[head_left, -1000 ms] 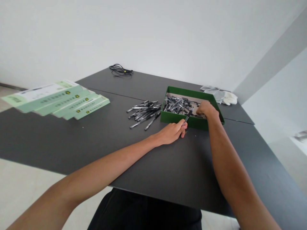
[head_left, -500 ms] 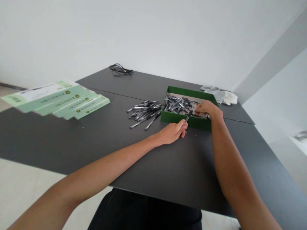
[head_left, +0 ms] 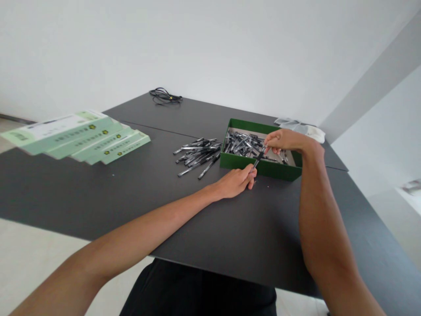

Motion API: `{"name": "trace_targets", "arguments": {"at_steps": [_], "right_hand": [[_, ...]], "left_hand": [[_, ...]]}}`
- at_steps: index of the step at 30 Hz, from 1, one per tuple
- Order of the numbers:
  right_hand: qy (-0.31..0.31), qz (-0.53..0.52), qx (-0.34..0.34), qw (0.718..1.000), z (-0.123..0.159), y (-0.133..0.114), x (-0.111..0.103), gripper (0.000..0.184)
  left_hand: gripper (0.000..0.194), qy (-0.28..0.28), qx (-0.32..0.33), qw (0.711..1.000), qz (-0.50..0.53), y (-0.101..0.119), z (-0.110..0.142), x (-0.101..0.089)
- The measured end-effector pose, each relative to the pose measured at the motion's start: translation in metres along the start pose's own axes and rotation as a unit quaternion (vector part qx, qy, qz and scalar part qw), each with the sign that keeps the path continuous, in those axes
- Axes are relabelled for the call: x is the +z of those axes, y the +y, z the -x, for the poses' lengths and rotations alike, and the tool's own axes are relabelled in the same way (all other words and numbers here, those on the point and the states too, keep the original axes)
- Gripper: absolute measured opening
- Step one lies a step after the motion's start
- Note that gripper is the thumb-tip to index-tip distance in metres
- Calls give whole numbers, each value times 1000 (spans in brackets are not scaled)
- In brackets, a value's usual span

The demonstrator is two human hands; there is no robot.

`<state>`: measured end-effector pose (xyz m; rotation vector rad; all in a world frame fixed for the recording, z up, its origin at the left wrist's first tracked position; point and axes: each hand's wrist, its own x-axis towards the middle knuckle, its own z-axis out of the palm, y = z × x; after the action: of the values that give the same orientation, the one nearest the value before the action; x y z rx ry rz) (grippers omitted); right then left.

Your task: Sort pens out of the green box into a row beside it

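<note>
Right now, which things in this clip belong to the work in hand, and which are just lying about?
In use: left hand gripping a black pen; right hand; green tray; loose pens.
Lying about: green boxes; black cable; white cloth.

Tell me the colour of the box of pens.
The box is green, clearest in the head view.

- Right hand [head_left: 286, 140]: moved outward, wrist now above the right wall of the green tray [head_left: 259, 172].
- Right fingertips [head_left: 269, 148]: raised off the loose pens [head_left: 245, 145], now just beside the black pen [head_left: 258, 159] in the left hand [head_left: 235, 183].
</note>
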<state>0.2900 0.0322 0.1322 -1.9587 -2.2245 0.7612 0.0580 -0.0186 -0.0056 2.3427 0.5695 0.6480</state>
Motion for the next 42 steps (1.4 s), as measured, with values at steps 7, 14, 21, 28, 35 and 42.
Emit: {"name": "trace_targets", "arguments": {"at_steps": [7, 14, 21, 28, 35, 42], "right_hand": [[16, -54, -28, 998, 39, -39, -10, 19], [44, -31, -24, 998, 51, -47, -17, 26], [37, -38, -52, 997, 60, -45, -25, 26], [57, 17, -44, 997, 66, -55, -25, 29], [26, 39, -37, 998, 60, -63, -20, 19], [-3, 20, -22, 1000, 50, -60, -17, 16]], "left_hand": [[20, 8, -6, 1000, 7, 1, 0, 0], [18, 3, -12, 1000, 5, 0, 0, 0], [20, 5, -25, 1000, 8, 2, 0, -1], [22, 13, -20, 1000, 10, 2, 0, 0], [21, 15, -26, 999, 12, 2, -1, 1], [23, 16, -25, 999, 20, 2, -2, 1]]}}
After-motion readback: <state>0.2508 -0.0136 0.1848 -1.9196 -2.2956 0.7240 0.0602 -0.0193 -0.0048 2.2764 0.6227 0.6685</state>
